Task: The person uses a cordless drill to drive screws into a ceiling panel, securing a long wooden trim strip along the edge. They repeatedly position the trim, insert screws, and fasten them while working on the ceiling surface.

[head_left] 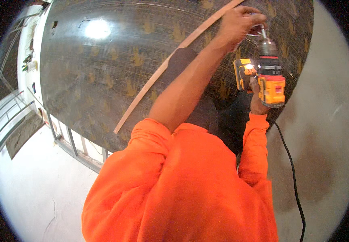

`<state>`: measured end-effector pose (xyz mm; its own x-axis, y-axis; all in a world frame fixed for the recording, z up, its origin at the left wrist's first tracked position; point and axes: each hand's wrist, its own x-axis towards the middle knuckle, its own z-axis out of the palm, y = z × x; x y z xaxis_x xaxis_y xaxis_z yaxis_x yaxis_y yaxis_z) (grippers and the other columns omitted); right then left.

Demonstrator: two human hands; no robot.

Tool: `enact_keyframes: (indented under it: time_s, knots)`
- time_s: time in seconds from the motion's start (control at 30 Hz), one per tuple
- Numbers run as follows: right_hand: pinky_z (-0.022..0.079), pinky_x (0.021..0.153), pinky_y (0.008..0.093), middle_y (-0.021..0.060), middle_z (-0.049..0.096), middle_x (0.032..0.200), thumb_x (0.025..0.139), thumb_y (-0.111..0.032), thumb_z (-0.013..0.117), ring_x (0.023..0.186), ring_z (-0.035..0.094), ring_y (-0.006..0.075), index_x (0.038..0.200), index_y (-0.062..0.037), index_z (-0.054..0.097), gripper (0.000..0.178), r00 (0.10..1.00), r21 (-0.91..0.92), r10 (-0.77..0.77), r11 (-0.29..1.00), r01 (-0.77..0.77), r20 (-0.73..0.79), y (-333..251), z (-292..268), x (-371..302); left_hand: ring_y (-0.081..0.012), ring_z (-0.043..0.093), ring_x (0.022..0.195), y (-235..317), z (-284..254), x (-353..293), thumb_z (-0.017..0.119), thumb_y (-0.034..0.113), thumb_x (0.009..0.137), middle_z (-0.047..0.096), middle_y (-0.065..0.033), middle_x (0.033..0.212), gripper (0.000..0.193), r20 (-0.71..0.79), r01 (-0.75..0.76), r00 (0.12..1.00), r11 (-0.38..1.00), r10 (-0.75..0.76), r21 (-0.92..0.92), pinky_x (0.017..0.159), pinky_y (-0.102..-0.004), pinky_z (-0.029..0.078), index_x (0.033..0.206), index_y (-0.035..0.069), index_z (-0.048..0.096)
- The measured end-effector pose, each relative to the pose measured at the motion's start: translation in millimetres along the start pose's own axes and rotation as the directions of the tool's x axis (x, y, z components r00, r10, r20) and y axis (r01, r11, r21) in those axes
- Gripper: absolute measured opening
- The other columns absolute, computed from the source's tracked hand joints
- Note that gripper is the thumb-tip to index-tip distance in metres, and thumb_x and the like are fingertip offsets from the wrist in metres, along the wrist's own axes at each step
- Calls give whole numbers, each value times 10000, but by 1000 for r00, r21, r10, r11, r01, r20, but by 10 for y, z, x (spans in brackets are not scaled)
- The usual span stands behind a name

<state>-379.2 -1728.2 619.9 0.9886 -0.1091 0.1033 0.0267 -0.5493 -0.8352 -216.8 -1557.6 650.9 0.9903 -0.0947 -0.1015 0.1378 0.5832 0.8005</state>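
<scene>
My right hand (pixel 259 97) is wrapped round the grip of a yellow and black cordless drill (pixel 270 76). The drill's battery and a lit lamp show on its left side. A thin silver bit (pixel 264 32) sticks out of the metal chuck, pointing away from me. At the tip of that bit, my left hand (pixel 243 24) is closed in a pinch; whatever lies between its fingertips is too small and too covered to name. Beneath both hands spreads a large dark glossy panel (pixel 90 64) with scratches and yellowish hand-shaped marks.
A long thin wooden strip (pixel 150 86) lies diagonally across the panel, left of my arm. On the right, a black cable (pixel 293 173) runs over the grey floor (pixel 323 133). Metal framing (pixel 71 141) shows below the panel's left edge, and a board (pixel 25 133) lies beyond it.
</scene>
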Motion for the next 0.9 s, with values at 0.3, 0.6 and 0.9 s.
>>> enact_keyframes:
  time_s: [0.3, 0.6, 0.9]
  knots:
    - [515, 921, 368, 101, 658, 1142, 732, -107, 779, 1014, 654, 240, 1229, -31, 582, 540, 990, 328, -11, 944, -37, 144, -239, -224, 107, -185, 654, 769, -119, -253, -212, 566, 320, 974, 687, -85, 909, 296, 115, 268, 962, 942, -249, -200, 735, -325, 537, 1066, 41, 601]
    - [528, 801, 428, 109, 653, 1083, 672, -132, 749, 981, 643, 321, 1228, -104, 587, 579, 740, -484, 55, 789, 379, 670, -208, -285, -71, -330, 638, 938, -1985, -718, -1365, 379, 192, 978, 654, -169, 1060, 189, -192, 488, 562, 510, -805, -708, 884, -483, 521, 1033, 68, 511]
    - [512, 832, 410, 83, 639, 1145, 718, -74, 673, 989, 633, 293, 1271, -99, 558, 565, 582, -511, 168, 701, 497, 796, 197, 362, -116, -257, 599, 757, -2442, -1407, -1651, 459, 270, 962, 620, -89, 865, 249, -391, 597, 348, 523, -852, -609, 728, -426, 519, 1030, 83, 610]
